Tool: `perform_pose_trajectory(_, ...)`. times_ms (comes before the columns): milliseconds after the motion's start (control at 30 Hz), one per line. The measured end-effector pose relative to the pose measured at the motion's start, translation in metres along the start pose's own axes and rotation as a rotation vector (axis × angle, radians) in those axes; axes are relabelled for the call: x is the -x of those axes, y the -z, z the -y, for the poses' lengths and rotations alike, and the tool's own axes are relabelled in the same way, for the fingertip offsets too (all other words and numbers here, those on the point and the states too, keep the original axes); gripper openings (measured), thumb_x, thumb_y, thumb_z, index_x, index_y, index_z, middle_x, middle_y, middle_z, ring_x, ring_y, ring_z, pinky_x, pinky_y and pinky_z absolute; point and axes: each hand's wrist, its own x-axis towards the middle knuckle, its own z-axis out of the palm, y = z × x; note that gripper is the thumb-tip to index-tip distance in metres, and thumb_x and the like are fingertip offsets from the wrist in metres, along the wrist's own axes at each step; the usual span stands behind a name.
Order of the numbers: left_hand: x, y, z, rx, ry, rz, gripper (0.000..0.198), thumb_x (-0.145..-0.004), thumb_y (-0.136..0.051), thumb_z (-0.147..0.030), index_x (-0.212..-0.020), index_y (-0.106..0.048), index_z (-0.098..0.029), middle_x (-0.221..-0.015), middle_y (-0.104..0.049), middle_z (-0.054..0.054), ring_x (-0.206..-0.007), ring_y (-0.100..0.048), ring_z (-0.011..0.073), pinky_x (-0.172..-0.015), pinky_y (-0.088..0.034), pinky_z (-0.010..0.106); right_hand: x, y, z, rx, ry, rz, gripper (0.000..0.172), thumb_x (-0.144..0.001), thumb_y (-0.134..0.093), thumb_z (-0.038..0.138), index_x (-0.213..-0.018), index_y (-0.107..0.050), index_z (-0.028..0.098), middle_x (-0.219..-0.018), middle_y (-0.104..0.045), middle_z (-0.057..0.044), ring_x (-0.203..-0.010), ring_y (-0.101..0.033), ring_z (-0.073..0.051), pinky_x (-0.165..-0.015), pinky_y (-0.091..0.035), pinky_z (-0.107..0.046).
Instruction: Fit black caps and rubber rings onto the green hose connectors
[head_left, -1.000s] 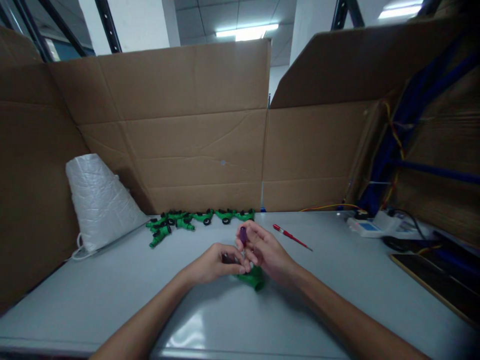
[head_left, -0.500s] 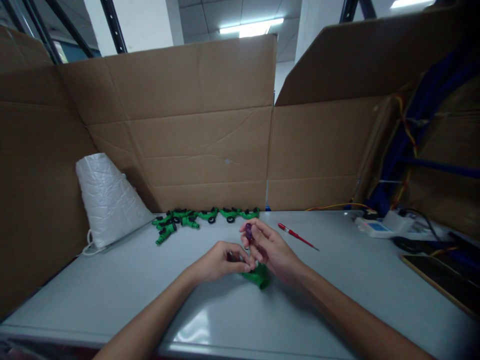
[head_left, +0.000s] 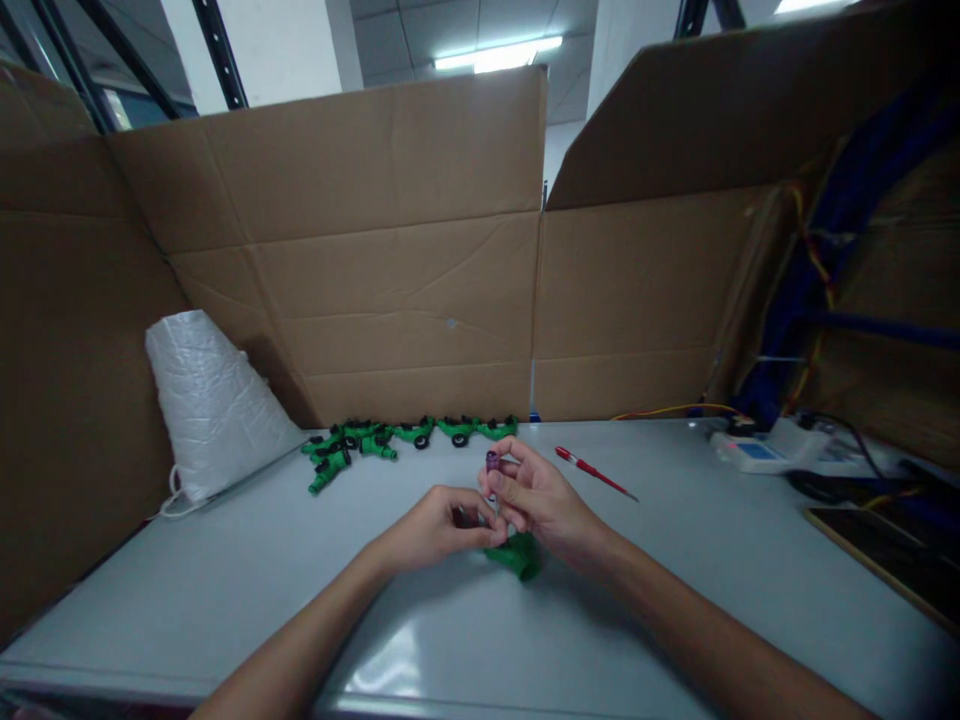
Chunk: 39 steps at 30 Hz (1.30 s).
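Note:
My right hand point(head_left: 544, 505) is closed round a small screwdriver with a purple handle point(head_left: 492, 462), held upright with its tip pointing down. My left hand point(head_left: 439, 525) is pinched on a green plastic part point(head_left: 516, 555) that rests on the grey table point(head_left: 225, 580) under both hands. The screwdriver's tip and the spot where it meets the part are hidden by my fingers. Several more green parts with black rings point(head_left: 405, 435) lie in a row at the back of the table.
A red screwdriver point(head_left: 594, 472) lies to the right of my hands. A white woven bag point(head_left: 210, 400) leans at the back left. Cardboard walls point(head_left: 420, 270) enclose the table. A white device with cables point(head_left: 765, 448) and a dark board point(head_left: 892, 555) sit at the right.
The purple handle has shifted a little between my right fingers. Both hands stay over the green part; the view has moved slightly.

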Motion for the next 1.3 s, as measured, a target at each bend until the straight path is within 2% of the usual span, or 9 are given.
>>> perform_pose_trajectory(167,0.000,0.000,0.001,-0.009,0.023,-0.016,0.036,-0.086,-0.083,-0.047,-0.088,-0.079,-0.011,-0.086,-0.074,0.006,-0.075,-0.062,0.0128,-0.076,-0.046,0.023,0.002,-0.005,0.001,-0.054,-0.014,0.017,0.037,-0.098,-0.067,0.058,-0.109,-0.062,0.023,-0.084,-0.064,0.004,-0.042,-0.037,-0.002,-0.048,-0.056,-0.019)
perform_pose_trajectory(300,-0.001,0.000,-0.001,0.004,0.037,-0.021,0.037,-0.083,-0.085,-0.047,-0.087,-0.079,-0.010,-0.084,-0.074,0.006,-0.072,-0.061,0.0127,-0.074,-0.046,0.023,0.002,-0.004,0.000,-0.001,-0.003,0.002,0.038,-0.094,-0.073,0.057,-0.100,-0.066,0.019,-0.088,-0.063,0.002,-0.043,-0.042,-0.001,-0.043,-0.050,-0.016)
perform_pose_trajectory(467,-0.001,0.000,-0.004,-0.009,0.010,0.000,0.035,-0.086,-0.083,-0.044,-0.096,-0.082,-0.010,-0.093,-0.077,0.009,-0.079,-0.065,0.0148,-0.079,-0.047,0.025,0.001,0.000,-0.005,0.042,0.010,0.004,0.043,-0.085,-0.085,0.050,-0.101,-0.056,0.023,-0.089,-0.070,0.002,-0.041,-0.052,-0.003,-0.037,-0.043,-0.015)
perform_pose_trajectory(567,0.000,0.000,-0.004,0.005,0.003,0.006,0.037,-0.086,-0.082,-0.046,-0.096,-0.082,-0.010,-0.092,-0.078,0.009,-0.080,-0.066,0.0151,-0.078,-0.048,0.024,0.001,-0.001,-0.003,0.020,0.015,0.017,0.041,-0.090,-0.080,0.052,-0.102,-0.053,0.024,-0.080,-0.068,0.005,-0.039,-0.046,-0.003,-0.038,-0.045,-0.014)
perform_pose_trajectory(700,0.000,0.001,-0.003,-0.037,0.018,-0.025,0.036,-0.086,-0.083,-0.046,-0.089,-0.081,-0.010,-0.085,-0.077,0.008,-0.074,-0.065,0.0136,-0.073,-0.047,0.023,0.001,-0.003,0.000,0.024,0.022,0.016,0.039,-0.100,-0.063,0.060,-0.108,-0.061,0.022,-0.082,-0.063,0.004,-0.041,-0.042,-0.002,-0.042,-0.050,-0.016)
perform_pose_trajectory(833,0.001,-0.001,-0.004,-0.052,-0.002,-0.032,0.036,-0.085,-0.083,-0.046,-0.090,-0.081,-0.010,-0.092,-0.079,0.010,-0.081,-0.069,0.0161,-0.077,-0.050,0.024,0.001,-0.005,-0.001,0.077,0.058,0.015,0.041,-0.096,-0.068,0.061,-0.100,-0.063,0.020,-0.084,-0.065,0.003,-0.039,-0.044,-0.001,-0.041,-0.052,-0.017)
perform_pose_trajectory(1000,0.000,-0.004,-0.011,0.001,-0.008,-0.010,0.038,-0.086,-0.082,-0.050,-0.087,-0.080,-0.011,-0.098,-0.079,0.012,-0.092,-0.071,0.0198,-0.087,-0.051,0.028,-0.001,-0.005,-0.003,0.107,0.062,0.005,0.047,-0.088,-0.078,0.060,-0.100,-0.053,0.023,-0.084,-0.071,0.003,-0.036,-0.048,-0.003,-0.035,-0.048,-0.016)
perform_pose_trajectory(1200,0.000,-0.002,-0.010,-0.047,0.016,-0.021,0.040,-0.086,-0.082,-0.050,-0.088,-0.080,-0.010,-0.087,-0.076,0.008,-0.075,-0.064,0.0138,-0.073,-0.046,0.023,0.002,-0.006,0.000,0.072,0.063,-0.020,0.041,-0.099,-0.062,0.063,-0.104,-0.059,0.022,-0.078,-0.065,0.005,-0.037,-0.040,-0.002,-0.041,-0.054,-0.018)
perform_pose_trajectory(1300,-0.001,0.000,-0.003,-0.036,0.004,-0.021,0.039,-0.086,-0.083,-0.049,-0.089,-0.080,-0.010,-0.087,-0.076,0.008,-0.074,-0.064,0.0135,-0.073,-0.046,0.023,0.003,-0.009,0.002,0.104,0.069,-0.017,0.042,-0.099,-0.062,0.062,-0.103,-0.064,0.021,-0.081,-0.065,0.004,-0.039,-0.041,-0.002,-0.040,-0.052,-0.017)
